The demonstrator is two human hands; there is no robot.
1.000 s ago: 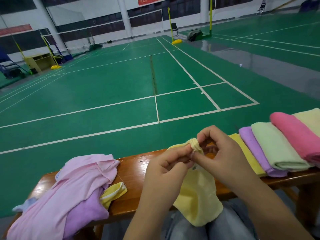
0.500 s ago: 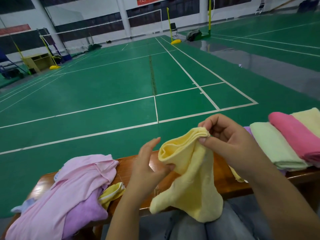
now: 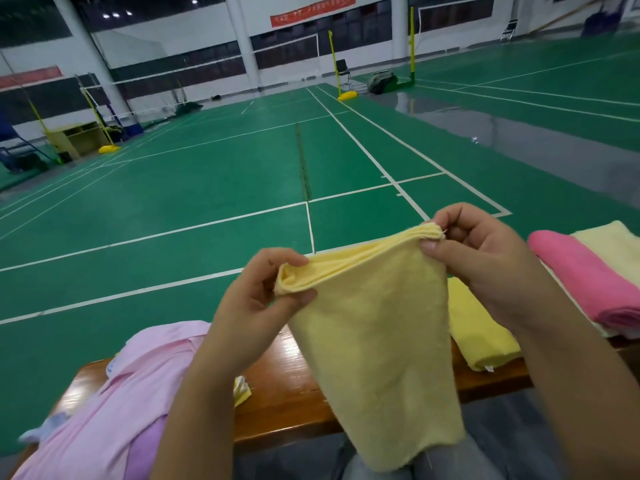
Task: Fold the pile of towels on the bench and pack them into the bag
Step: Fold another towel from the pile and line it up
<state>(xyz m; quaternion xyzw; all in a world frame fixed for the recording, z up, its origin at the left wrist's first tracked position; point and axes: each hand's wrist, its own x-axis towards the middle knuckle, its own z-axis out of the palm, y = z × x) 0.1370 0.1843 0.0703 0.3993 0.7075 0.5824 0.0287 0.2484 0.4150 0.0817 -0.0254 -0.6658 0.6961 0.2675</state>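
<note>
While both hands (image 3: 256,299) (image 3: 481,258) pinch its top corners, yellow towel (image 3: 377,351) hangs below.

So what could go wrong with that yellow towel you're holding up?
Only the fingertips of the left hand and right hand pinch the yellow towel by its top corners, so a corner might slip and undo the fold. Its bottom hangs below the bench edge and could swing out of line.
</note>
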